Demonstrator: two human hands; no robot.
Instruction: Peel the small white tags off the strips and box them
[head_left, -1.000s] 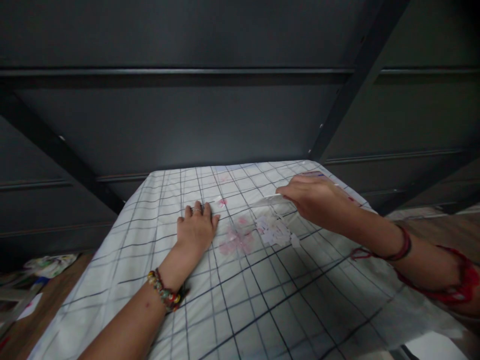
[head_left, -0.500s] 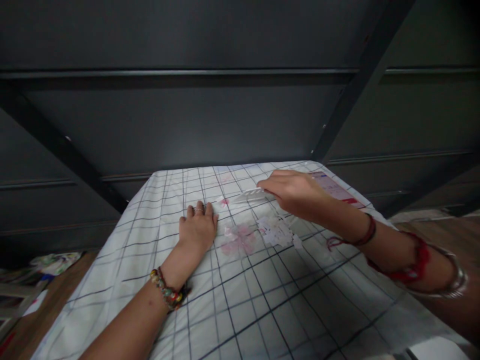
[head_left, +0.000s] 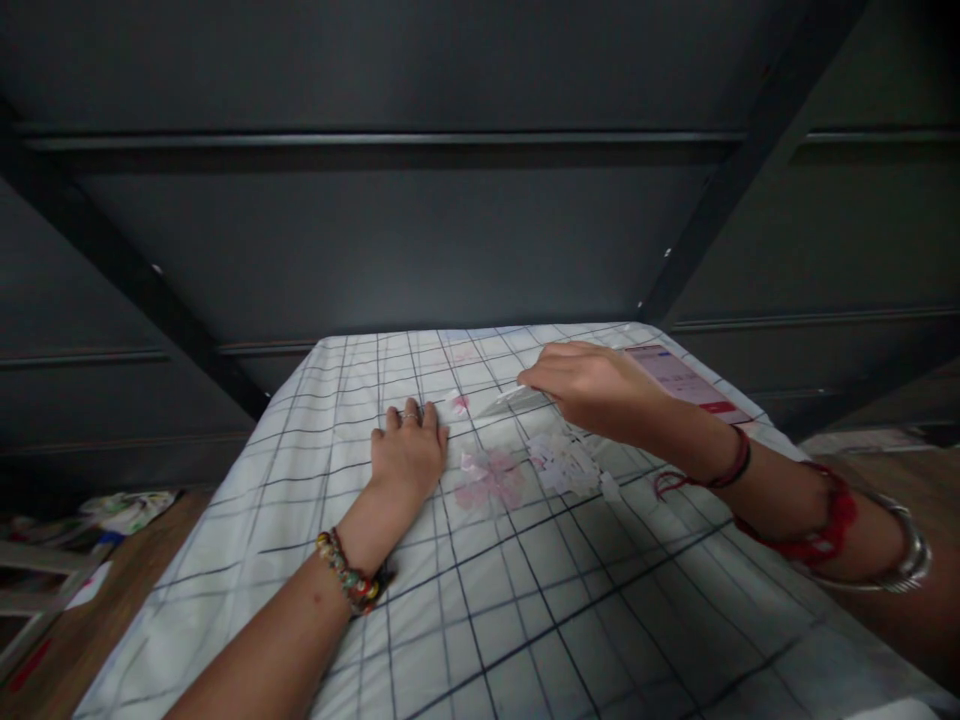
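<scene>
My left hand [head_left: 409, 450] lies flat on the checked cloth [head_left: 420, 620], fingers spread, with nothing in it. Just above the cloth, my right hand [head_left: 581, 385] pinches a thin white sheet-like piece [head_left: 514, 398], tilted, its near-left end low over the cloth. What exactly it is does not show. Between the hands lies a sheer pink flower-shaped piece [head_left: 491, 480]. Beside that, under my right hand, is a small heap of white cut pieces [head_left: 566, 462]. A little pink-and-white piece [head_left: 459, 403] rests near my left fingertips.
A pink and white printed sheet or packet [head_left: 686, 380] lies at the far right of the cloth, partly behind my right hand. Dark grey panels [head_left: 420, 240] rise behind the table. On the floor at left are a whitish frame [head_left: 45, 580] and crumpled cloth [head_left: 127, 512].
The whole view has shifted slightly, so things appear a little further right. The white piece in my right hand has tilted somewhat. My left hand stays flat on the cloth.
</scene>
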